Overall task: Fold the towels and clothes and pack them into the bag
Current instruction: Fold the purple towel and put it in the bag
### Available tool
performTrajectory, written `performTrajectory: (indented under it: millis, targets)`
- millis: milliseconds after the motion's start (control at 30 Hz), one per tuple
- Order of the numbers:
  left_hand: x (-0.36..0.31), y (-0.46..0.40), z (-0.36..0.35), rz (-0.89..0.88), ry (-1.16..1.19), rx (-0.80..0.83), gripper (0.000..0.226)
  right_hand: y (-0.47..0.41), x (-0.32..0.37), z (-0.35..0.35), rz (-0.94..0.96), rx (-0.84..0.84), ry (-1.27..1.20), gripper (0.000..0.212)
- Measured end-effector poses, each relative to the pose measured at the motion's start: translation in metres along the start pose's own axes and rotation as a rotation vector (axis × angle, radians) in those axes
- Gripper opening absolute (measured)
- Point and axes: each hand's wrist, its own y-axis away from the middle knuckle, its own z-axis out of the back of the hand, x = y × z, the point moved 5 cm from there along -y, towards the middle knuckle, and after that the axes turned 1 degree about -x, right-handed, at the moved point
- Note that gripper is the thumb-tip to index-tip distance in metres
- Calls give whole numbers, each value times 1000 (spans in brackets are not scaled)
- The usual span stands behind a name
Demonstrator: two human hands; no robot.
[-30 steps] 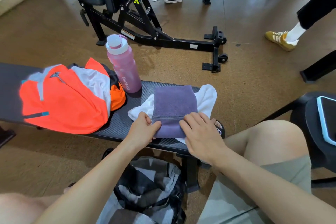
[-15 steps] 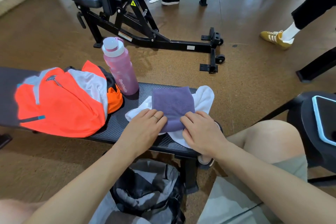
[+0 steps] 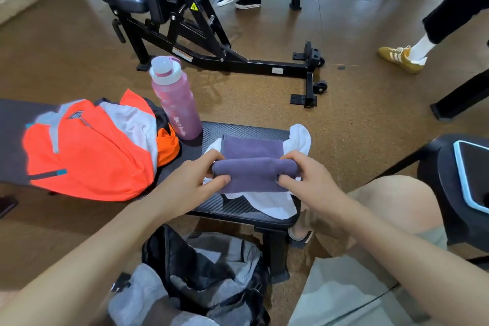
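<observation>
Currently gripping the purple towel [image 3: 254,172] with both hands: left hand [image 3: 190,182] pinching its left end between thumb and curled fingers, right hand [image 3: 309,180] pinching its right end the same way. Holding the near fold of the purple towel raised into a rounded roll just above its flat far part, which lies on the white towel [image 3: 272,204]. Lying crumpled under the purple one, that white towel, spreading out toward the near right corner of the black bench [image 3: 238,130] and bunching up at the far right edge. Heaped on the left part of the same bench, an orange, grey and white garment [image 3: 87,151], well apart from the towels. Standing upright between the garment and the towels, toward the far edge of the bench, a pink bottle [image 3: 176,103] with a white cap, just beside the garment's orange edge. Sitting on the floor near the bench, between the person's knees, a grey and black bag [image 3: 201,275] with its top gaping open. Beyond the bench, a black exercise machine [image 3: 190,24] with a grey seat on the brown floor [image 3: 357,119]. At far right, a tan shoe [image 3: 399,58] of another person; at right edge, a phone [image 3: 473,174] in a light blue case lying on a dark seat.
</observation>
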Motion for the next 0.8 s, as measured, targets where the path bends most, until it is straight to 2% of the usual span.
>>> performTrajectory:
  millis: [133,300,400,567,700,800]
  targets:
    - [20,-7,-20,220,140,-128,15,-6,-16,-15,-180,-7,-82,7]
    - [31,-10,-44,343,94,-135,18,-2,-30,-30,-316,-31,-77,12]
    - [30,-11,-43,309,35,-154,21,2,-25,-33,-266,-72,-4,12]
    - [19,1,-33,110,-33,-92,15,14,-22,-31,-241,-80,-12,31]
    - [17,11,-31,47,-45,-1,16,28,-22,-29,-230,-30,-4,18]
    - [23,11,-34,83,-47,16,18,34,-24,-30,-201,-28,29,12]
